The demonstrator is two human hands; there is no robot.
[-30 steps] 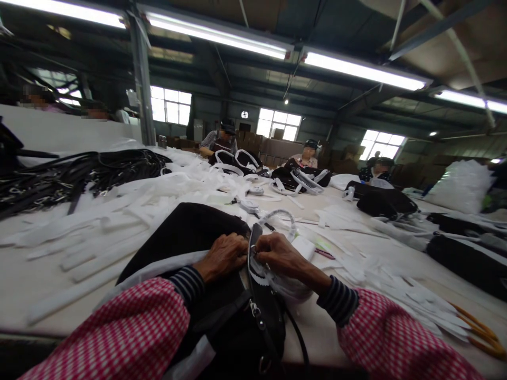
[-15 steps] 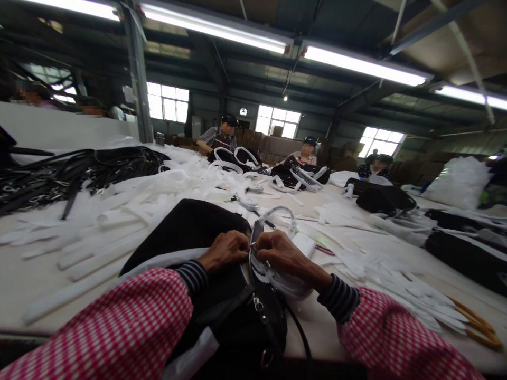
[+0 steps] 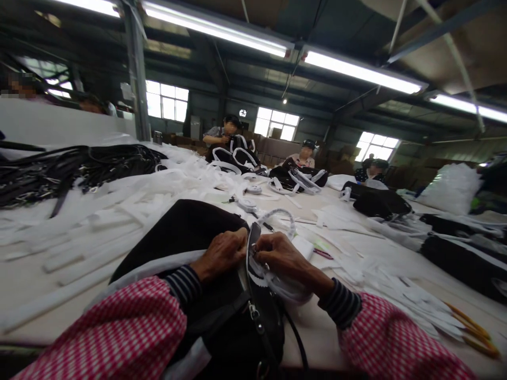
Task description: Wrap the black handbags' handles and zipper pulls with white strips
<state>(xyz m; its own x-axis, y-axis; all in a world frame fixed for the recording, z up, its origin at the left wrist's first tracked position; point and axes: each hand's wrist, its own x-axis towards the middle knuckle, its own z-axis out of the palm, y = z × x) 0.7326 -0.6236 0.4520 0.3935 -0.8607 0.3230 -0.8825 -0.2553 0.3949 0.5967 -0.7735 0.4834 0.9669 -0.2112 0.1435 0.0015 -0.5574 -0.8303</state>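
A black handbag lies in front of me, its opening edge running between my hands. My left hand is closed, its fingertips pinching the bag's edge. Opposite it, my right hand pinches close to a small shiny fitting at that same edge; the fingers hide most of it. One bag handle in clear wrapping arches up behind my right hand. The other handle, wrapped in white, passes beneath my left wrist. Lower down hangs a black strap with a silver buckle.
White wrapping strips and a heap of black straps cover the left. Yellow-handled scissors and thin white pieces lie right. A dark red pen is beyond my right hand. More black bags and several people are farther off.
Both hands stay at the bag's edge, with small finger shifts. The view has moved slightly. A person across the table now has a bag with white-wrapped handles raised before them.
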